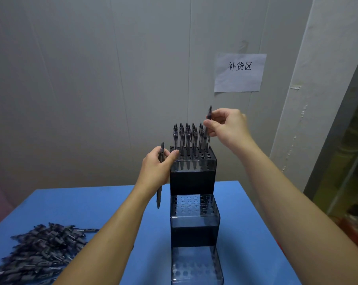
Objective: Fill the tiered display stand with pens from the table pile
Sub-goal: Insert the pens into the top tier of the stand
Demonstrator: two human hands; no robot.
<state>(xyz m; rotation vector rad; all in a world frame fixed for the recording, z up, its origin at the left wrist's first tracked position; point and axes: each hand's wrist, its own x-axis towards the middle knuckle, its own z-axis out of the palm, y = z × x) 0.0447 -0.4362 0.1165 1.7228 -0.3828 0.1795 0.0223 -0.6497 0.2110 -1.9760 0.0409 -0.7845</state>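
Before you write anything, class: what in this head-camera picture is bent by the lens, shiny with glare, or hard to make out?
Head view: wide-angle lens bows the wall seams and corner post; pale glare whitens the clear middle tier of the stand; the pen pile at the lower left is soft and smeared; light is flat, shadows faint.

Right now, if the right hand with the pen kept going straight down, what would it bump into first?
Probably the top tier of the stand. The right hand pinches a pen upright above that tier's right edge, beside the standing pens, so the tip likely meets a hole there, though depth is unclear.
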